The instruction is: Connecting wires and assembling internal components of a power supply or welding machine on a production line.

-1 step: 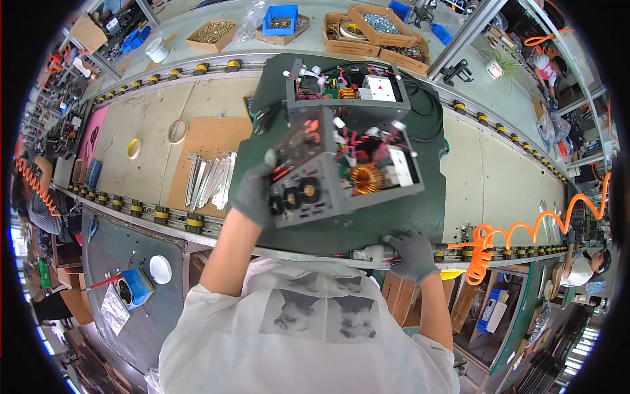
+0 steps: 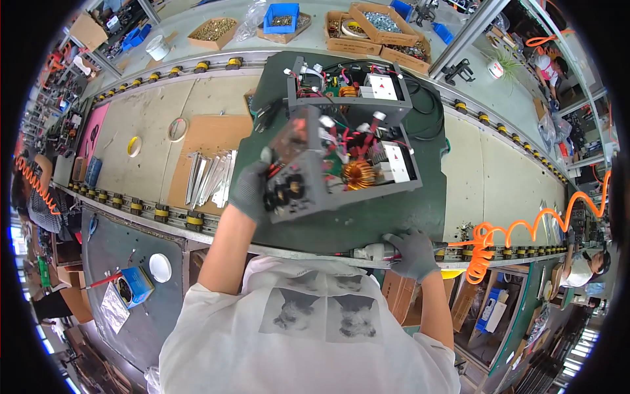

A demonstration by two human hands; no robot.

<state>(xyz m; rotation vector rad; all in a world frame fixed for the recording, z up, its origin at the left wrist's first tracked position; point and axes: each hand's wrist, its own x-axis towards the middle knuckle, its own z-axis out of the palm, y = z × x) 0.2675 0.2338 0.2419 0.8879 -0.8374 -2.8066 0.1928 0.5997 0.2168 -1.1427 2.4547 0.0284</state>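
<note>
My left hand [image 2: 248, 192], in a grey glove, grips the left end of an open grey metal chassis [image 2: 348, 200]. Black round sockets and a panel fill that end, which is blurred. Inside the chassis are a copper-wound coil [image 2: 359, 175], coloured wires with white plugs and a white-labelled block. A similar chassis [image 2: 348, 102] sits just behind it. Also gloved, my right hand [image 2: 415, 255] is closed around an air screwdriver [image 2: 373, 252] at the front edge of the dark green mat [image 2: 394, 223]. The tool's bit points left.
A coiled orange air hose [image 2: 484, 253] runs right from the tool. Metal strips [image 2: 209, 177] lie on cardboard to the left, near tape rolls [image 2: 177, 130]. Boxes of screws [image 2: 380, 25] stand on the far bench. Black cable [image 2: 430, 118] lies behind right. Other people work at the sides.
The near chassis has shifted slightly left and turned a little, with my left hand moving along on its end. My right hand and the screwdriver stay in place.
</note>
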